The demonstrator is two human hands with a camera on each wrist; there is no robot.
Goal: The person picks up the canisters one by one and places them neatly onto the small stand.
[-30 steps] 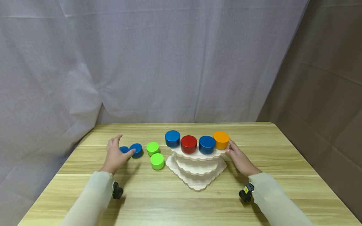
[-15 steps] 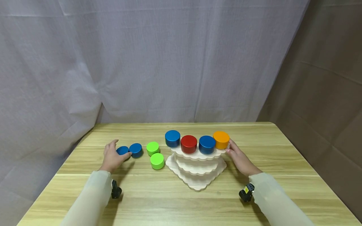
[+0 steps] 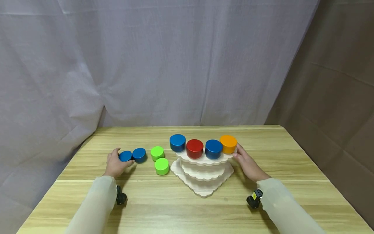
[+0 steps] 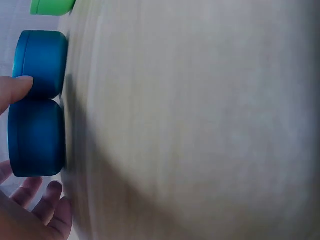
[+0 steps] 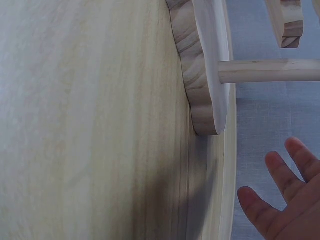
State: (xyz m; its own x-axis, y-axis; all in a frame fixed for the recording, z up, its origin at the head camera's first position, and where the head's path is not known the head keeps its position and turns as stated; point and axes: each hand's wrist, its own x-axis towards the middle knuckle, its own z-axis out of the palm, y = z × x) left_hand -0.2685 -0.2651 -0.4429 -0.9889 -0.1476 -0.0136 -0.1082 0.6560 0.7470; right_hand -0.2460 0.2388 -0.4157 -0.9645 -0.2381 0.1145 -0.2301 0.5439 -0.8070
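My left hand (image 3: 115, 164) has thumb and fingers around the outer of two blue lidded tins (image 3: 125, 156) standing on the table. In the left wrist view, the thumb lies where this blue tin (image 4: 36, 139) meets the second blue tin (image 4: 42, 65). At the right end of a tiered wooden stand (image 3: 203, 188), my right hand (image 3: 248, 165) holds the side of an orange tin (image 3: 228, 144), thumb low near the top tier's edge. The right wrist view shows several extended fingers of the right hand (image 5: 290, 200), beside the stand; its thumb is out of view.
The top tier also carries a blue tin (image 3: 177, 143), a red tin (image 3: 194, 149) and another blue tin (image 3: 213, 149). Two green tins (image 3: 162, 166) stand between the left hand and the stand. A grey curtain (image 3: 146, 65) hangs behind the table.
My left hand has come down and slightly left, its thumb and fingers drawing in around the outer blue tin. The right hand and the stand stay put.
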